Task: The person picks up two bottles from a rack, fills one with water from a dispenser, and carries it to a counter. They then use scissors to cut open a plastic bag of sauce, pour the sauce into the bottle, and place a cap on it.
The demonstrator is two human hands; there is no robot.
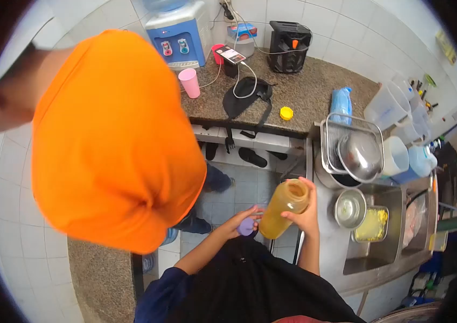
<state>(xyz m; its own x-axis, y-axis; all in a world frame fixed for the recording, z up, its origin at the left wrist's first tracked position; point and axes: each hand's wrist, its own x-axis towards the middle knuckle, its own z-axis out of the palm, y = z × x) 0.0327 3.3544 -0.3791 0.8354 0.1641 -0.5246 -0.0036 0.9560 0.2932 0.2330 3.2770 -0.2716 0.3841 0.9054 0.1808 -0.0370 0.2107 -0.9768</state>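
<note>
A wide-mouthed clear bottle point(278, 212) of yellow liquid is tilted in front of my body, its uncapped mouth pointing up and to the right. My right hand point(306, 214) wraps around its upper part, thumb across the front. Low on the bottle's other side, my left hand point(234, 224) pinches a purple cap point(246, 226), the fingertips close to the bottle's wall. On the granite counter ahead lies a yellow lid point(286, 113).
A person in an orange shirt point(115, 140) stands close on my left. To my right, a steel sink point(368, 266) holds a metal bowl point(350, 209) and a tray with yellow bits point(371, 225). The counter carries a pink cup point(189, 83), black bag point(247, 97) and speaker point(288, 47).
</note>
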